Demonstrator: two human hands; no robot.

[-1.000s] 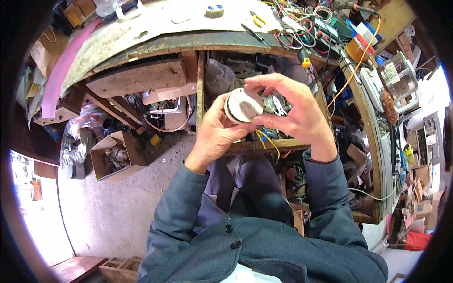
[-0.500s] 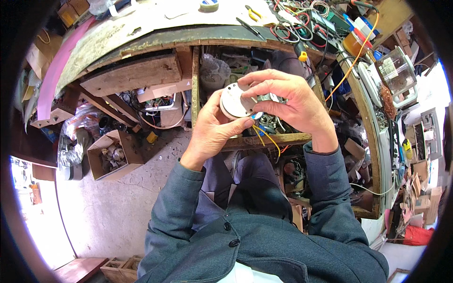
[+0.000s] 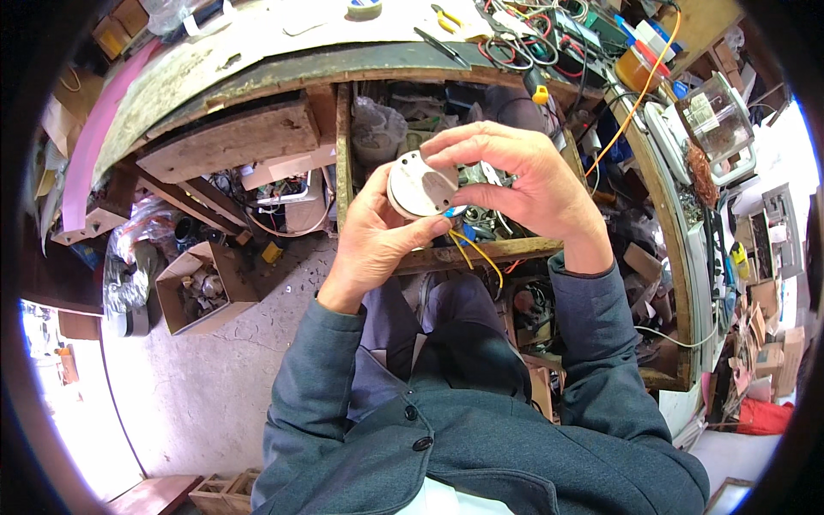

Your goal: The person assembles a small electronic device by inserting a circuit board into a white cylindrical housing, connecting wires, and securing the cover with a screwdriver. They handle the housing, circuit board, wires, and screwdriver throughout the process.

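Workbench of worn, dark-edged wood (image 3: 257,79) stands ahead of both hands, beyond the fingertips. Below the hands sits a rough wooden drawer crammed with parts (image 3: 524,250); I would work right above it, so that anything small slipping loose drops inside.

The bare left hand (image 3: 369,236) does the steadying: its fingers wrap the left side and its thumb lies along the near edge, pinching the white, round, hard-looking disc (image 3: 421,184). That grip should be firm, in my judgement, leaving finer handling to the other hand. The bare right hand (image 3: 532,176) arches over the disc's right side, its fingers by the far edge and its thumb by the right edge, the two spread apart; whether they press or only hover, I cannot tell from this angle. Light, even contact there would help prevent tilting.

So the disc lies just beyond the left thumb, to the right of the left palm, and left of the right thumb. Two thin yellow wires (image 3: 489,257) hang near the left thumb tip, best kept clear of both grips. Small dark holes (image 3: 447,203) by the disc's rim are best left uncovered by fingers.
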